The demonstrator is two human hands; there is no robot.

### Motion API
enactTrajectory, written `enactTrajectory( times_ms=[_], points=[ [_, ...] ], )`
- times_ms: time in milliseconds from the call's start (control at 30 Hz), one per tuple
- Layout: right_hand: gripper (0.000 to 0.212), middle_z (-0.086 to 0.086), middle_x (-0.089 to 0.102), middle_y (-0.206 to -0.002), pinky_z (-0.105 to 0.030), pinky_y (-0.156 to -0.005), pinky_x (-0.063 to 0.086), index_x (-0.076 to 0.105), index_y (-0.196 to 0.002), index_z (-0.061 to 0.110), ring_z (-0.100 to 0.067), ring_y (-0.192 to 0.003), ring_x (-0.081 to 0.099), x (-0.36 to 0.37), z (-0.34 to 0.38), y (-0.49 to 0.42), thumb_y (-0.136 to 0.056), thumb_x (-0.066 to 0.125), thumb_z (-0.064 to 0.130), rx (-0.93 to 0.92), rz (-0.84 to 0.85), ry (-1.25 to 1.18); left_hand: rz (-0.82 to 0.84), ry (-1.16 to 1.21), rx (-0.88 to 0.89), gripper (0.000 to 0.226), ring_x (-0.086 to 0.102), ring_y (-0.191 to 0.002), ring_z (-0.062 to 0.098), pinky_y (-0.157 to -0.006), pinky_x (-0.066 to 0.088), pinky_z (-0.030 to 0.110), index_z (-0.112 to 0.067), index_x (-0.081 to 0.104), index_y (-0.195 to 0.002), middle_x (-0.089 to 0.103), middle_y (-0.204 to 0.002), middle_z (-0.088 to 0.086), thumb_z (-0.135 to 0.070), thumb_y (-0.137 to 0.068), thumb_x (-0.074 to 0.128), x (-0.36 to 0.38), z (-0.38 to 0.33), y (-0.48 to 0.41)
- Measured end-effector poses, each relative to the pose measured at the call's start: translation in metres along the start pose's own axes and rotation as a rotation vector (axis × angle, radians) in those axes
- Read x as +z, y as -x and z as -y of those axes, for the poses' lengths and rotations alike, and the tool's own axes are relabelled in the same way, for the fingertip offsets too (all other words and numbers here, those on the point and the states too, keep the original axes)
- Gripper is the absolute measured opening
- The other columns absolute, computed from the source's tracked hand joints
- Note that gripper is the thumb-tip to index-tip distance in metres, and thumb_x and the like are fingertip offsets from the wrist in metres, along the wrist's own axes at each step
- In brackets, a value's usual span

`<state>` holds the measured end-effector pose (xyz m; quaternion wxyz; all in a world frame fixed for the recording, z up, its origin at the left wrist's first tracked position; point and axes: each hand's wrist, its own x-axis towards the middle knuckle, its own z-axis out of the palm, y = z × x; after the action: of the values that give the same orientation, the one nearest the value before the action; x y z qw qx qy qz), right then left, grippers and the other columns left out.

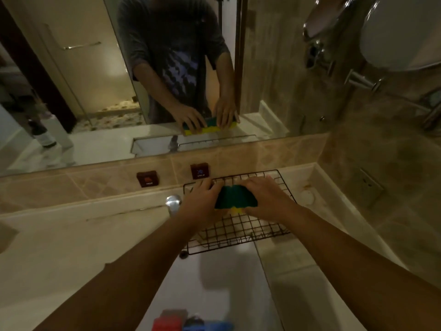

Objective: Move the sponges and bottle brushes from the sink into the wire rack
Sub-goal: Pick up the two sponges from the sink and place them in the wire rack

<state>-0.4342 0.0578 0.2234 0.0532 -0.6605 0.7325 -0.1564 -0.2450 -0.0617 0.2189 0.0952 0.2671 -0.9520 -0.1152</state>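
Both hands, left hand point(200, 194) and right hand point(267, 199), pinch opposite ends of a green-topped yellow sponge point(235, 197), steadying it flat above the black wire rack point(238, 230).

Bare forearms, bare hands point(238, 199), dark grey short-sleeved T-shirt (pale blocky print, mirrored)

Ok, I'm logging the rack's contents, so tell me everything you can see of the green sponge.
The green sponge has a dark green scouring top over a yellow layer that peeks out at its near edge. It looks soft and slightly bowed. It lies flat over the black wire rack, held at either end by the left hand and the right hand. The mirror shows its yellow side.
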Motion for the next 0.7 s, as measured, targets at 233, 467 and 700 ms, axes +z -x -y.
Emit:
enactTrajectory(
  times_ms=[233, 467, 700],
  points=[
    [0.054, -0.001, 0.057, -0.109, -0.039, -0.089, 0.04, 0.056, -0.117, 0.019, -0.022, -0.1, 0.05, 0.05, -0.05, -0.029, -0.072, 0.074, 0.042, -0.052, 0.098, -0.069, 0.134, -0.037, -0.163, 0.076, 0.043, -0.121, 0.026, -0.097, 0.048, 0.048, -0.023, 0.038, -0.142, 0.043, -0.134, 0.005, -0.046, -0.078, 0.072, 0.054, 0.009, -0.028],
    [0.064, 0.002, 0.054, -0.13, -0.036, -0.104, 0.033, 0.047, -0.137, 0.03, -0.022, -0.12, 0.045, 0.102, -0.078, -0.057, -0.079, 0.067, 0.051, -0.032, 0.198, -0.083, 0.194, 0.001, -0.281, 0.069, 0.036, -0.13, 0.026, -0.107, 0.039, 0.055, -0.027, 0.041, -0.139, 0.04, -0.139, 0.002, -0.047, -0.08, 0.07, 0.104, 0.029, -0.049],
    [0.066, -0.01, 0.054, -0.125, -0.041, -0.099, 0.041, 0.054, -0.131, 0.013, -0.031, -0.117, 0.048, 0.139, -0.105, -0.083, -0.075, 0.076, 0.039, -0.053, 0.213, -0.09, 0.258, -0.025, -0.336, 0.069, 0.03, -0.138, 0.03, -0.119, 0.018, 0.054, -0.028, 0.036, -0.145, 0.035, -0.151, 0.003, -0.045, -0.085, 0.065, 0.141, 0.053, -0.082]
  ],
)
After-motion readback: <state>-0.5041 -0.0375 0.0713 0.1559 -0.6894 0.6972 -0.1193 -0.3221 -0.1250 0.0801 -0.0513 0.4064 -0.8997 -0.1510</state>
